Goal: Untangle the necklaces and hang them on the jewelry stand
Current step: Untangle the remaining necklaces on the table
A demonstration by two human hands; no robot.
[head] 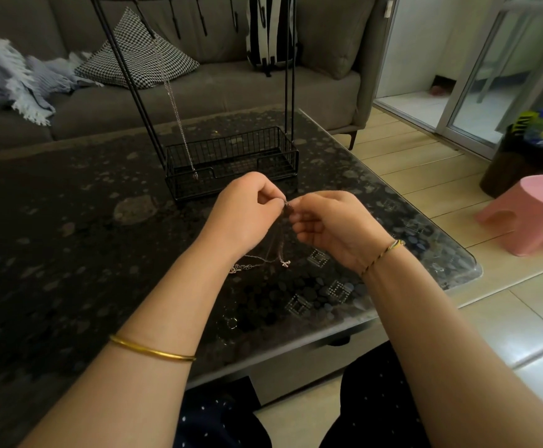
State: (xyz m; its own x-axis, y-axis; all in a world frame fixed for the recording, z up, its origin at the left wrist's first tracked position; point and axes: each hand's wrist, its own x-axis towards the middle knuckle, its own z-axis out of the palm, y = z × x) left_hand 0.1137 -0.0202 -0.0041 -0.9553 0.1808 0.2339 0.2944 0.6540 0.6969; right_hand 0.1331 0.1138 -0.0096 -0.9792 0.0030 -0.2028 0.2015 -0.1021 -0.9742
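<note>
From the head camera, the black wire basket (231, 160) at the foot of the jewelry stand (128, 76) sits on the dark pebble-patterned table (53, 237). A silver necklace (174, 105) hangs from one hook of the stand's top bar, and its lower end reaches down to the basket's front wall; apart from that, the basket's floor looks bare, though the dark mesh makes this hard to judge.

Just in front of the basket, the left hand (242, 215) and the right hand (335, 227) meet above the table. Both are pinching, thumb pressed to fingertip, on the knotted top of the tangled necklaces (278, 240). The knot lies right between the two sets of fingertips, and the thin chains fall from there between the palms. Their lower ends trail onto the table below the left wrist, where a small pendant (285, 263) and a clasp end (236, 269) lie on the glass.

A gold bangle (152, 350) circles the left forearm and a braided cord bracelet (381, 255) the right wrist. A small ring (232, 322) lies on the table nearer the person. Behind the stand is a grey sofa (231, 88) with a patterned cushion (137, 56) and a fringed blanket (14, 79). A pink stool (532, 211) stands on the floor to the right, well apart from the table.
</note>
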